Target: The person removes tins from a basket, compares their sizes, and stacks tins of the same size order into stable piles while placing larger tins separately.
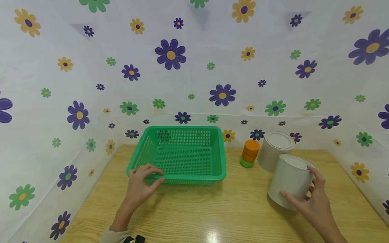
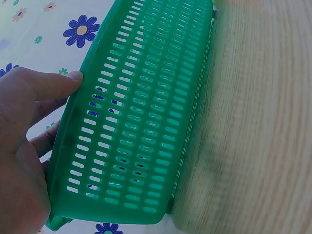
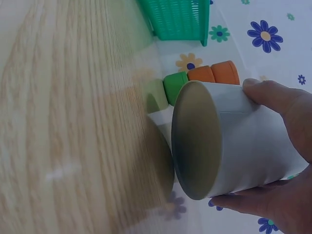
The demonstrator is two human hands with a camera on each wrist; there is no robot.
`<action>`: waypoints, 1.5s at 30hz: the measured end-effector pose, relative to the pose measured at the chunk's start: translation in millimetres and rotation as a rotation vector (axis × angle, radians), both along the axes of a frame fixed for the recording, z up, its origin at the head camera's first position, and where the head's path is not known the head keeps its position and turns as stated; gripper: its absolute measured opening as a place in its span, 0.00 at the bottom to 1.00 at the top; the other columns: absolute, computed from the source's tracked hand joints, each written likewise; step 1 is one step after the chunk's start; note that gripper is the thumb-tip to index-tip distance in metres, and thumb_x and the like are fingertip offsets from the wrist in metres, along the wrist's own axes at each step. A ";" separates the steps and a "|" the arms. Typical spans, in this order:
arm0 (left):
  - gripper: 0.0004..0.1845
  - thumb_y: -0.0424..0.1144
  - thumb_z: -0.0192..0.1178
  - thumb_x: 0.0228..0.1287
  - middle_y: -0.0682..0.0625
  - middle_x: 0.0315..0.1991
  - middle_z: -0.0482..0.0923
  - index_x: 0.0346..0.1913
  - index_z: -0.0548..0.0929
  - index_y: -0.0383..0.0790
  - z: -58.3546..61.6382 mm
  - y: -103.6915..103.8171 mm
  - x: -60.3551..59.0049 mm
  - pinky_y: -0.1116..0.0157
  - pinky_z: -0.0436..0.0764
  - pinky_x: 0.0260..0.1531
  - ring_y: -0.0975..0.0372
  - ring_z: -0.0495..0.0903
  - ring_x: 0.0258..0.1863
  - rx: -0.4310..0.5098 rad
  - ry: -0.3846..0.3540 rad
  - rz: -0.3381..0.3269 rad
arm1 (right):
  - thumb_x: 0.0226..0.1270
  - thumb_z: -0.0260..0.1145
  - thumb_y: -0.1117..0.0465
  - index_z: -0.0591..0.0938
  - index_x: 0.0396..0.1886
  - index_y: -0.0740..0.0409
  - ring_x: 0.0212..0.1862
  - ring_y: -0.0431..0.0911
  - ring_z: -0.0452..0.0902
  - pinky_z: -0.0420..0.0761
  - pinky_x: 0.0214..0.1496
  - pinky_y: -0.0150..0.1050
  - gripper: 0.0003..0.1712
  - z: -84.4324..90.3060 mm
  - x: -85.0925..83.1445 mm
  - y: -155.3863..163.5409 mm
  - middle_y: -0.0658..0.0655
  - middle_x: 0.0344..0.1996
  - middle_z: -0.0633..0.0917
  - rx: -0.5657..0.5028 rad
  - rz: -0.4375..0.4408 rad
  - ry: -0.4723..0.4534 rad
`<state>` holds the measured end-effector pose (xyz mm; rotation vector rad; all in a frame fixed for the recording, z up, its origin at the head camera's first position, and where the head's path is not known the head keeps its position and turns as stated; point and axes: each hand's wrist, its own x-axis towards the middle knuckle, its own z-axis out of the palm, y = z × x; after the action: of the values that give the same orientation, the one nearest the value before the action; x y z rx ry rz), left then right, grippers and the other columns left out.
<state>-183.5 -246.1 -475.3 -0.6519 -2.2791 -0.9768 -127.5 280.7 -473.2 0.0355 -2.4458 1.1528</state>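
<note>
At the front left of a green plastic basket (image 1: 191,178), my left hand (image 1: 141,184) grips the rim. In the left wrist view, the thumb lies against the basket's slotted outer wall (image 2: 131,112), with the other fingers behind the rim. My right hand (image 1: 317,204) holds a white round tub (image 1: 290,182) upside down, thumb on one side and fingers on the other. The tub is tilted, and its hollow mouth (image 3: 197,141) faces the tabletop in the right wrist view. Part of its far side is hidden by the hand.
A second white tub (image 1: 275,152) stands upside down behind the held one. Beside it rises a small stack of orange cups (image 1: 250,150) on a green cup (image 1: 247,162). The wooden table (image 1: 194,212) meets a flower-print cloth (image 1: 194,67) at the back and sides.
</note>
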 end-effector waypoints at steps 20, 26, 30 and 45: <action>0.13 0.33 0.79 0.53 0.60 0.40 0.84 0.38 0.89 0.51 -1.5 3.7 2.4 0.47 0.53 0.47 0.57 0.80 0.42 0.010 -0.010 0.007 | 0.60 0.78 0.67 0.65 0.76 0.56 0.57 0.81 0.73 0.83 0.40 0.51 0.47 -3.1 -0.4 9.4 0.75 0.69 0.68 0.035 0.041 0.023; 0.13 0.34 0.79 0.53 0.61 0.40 0.84 0.38 0.89 0.52 -2.3 3.8 2.1 0.48 0.53 0.47 0.58 0.79 0.42 0.013 -0.010 0.013 | 0.59 0.79 0.68 0.66 0.76 0.56 0.57 0.81 0.72 0.83 0.40 0.30 0.47 -3.9 -1.5 10.9 0.73 0.69 0.68 0.021 0.054 0.044; 0.13 0.34 0.78 0.53 0.60 0.40 0.84 0.39 0.89 0.51 -2.4 3.7 0.5 0.48 0.53 0.46 0.58 0.79 0.42 0.011 0.001 0.008 | 0.57 0.79 0.70 0.67 0.75 0.57 0.57 0.79 0.73 0.76 0.41 0.19 0.48 -3.5 -1.9 10.7 0.71 0.68 0.70 0.015 0.053 0.070; 0.13 0.34 0.79 0.53 0.60 0.40 0.84 0.39 0.88 0.52 -1.4 -2.8 -0.5 0.46 0.55 0.47 0.57 0.80 0.43 -0.021 -0.001 0.008 | 0.58 0.79 0.69 0.65 0.78 0.56 0.56 0.78 0.75 0.84 0.43 0.52 0.49 -8.6 1.0 11.3 0.74 0.68 0.70 0.082 0.086 0.088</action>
<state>-184.0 -248.9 -476.7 -0.6507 -2.2942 -0.9506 -126.5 292.0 -481.8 0.2131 -2.4325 1.0624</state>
